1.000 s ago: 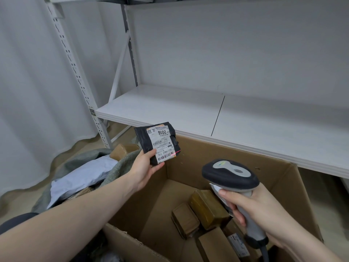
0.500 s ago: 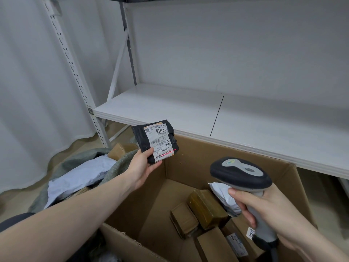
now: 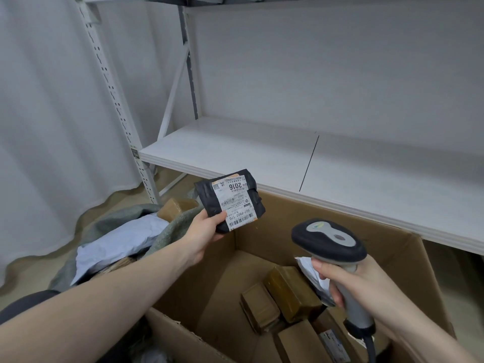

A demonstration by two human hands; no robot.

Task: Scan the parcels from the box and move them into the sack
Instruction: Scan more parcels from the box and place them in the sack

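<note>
My left hand grips a small black parcel by its lower left corner, its white label facing me, above the left rim of the open cardboard box. My right hand grips the handle of a grey and black barcode scanner, its head pointing toward the parcel. Several brown parcels and a white one lie in the box. The grey-green sack sits left of the box, holding a pale blue bag and a brown parcel.
A white metal shelf runs behind the box, its edge just above the box's far rim. A perforated upright post stands at the left. White curtain hangs on the far left, down to the floor.
The parcel has tilted slightly and the red scan line seen on its label half a second ago is gone. The scanner has shifted a little to the right and lower.
</note>
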